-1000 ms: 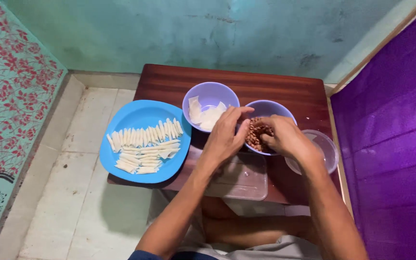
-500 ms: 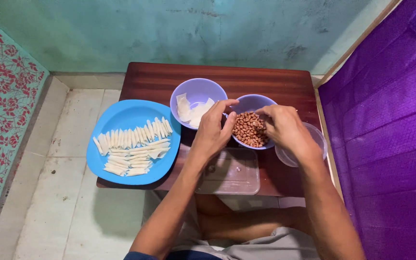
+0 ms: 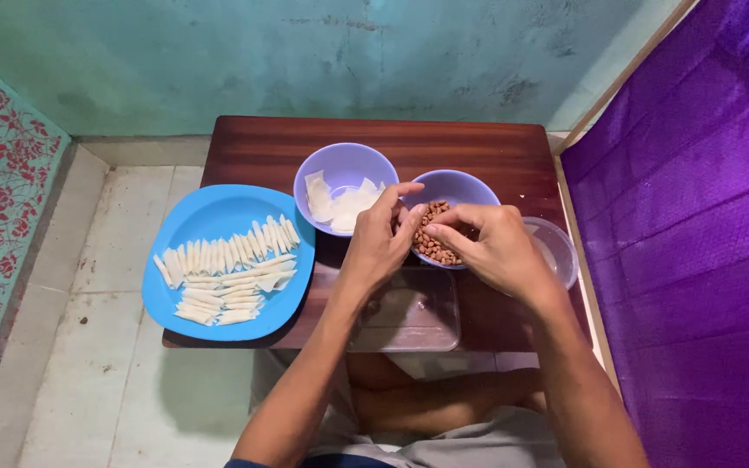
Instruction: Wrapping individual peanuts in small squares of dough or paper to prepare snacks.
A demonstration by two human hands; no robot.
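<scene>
Low wooden table [image 3: 478,152] by teal wall | your left hand [image 3: 379,247] and right hand [image 3: 491,247] pinch together over peanut bowl [image 3: 448,186], contents unclear | peanuts [image 3: 435,247] beneath fingertips: light, hard, rolly; pinch singly.

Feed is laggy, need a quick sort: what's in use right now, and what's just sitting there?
In use:
left hand
right hand
bowl of peanuts

Sitting there:
bowl of white wrapper pieces
blue plate of rolled white sticks
clear container
clear bowl
</scene>
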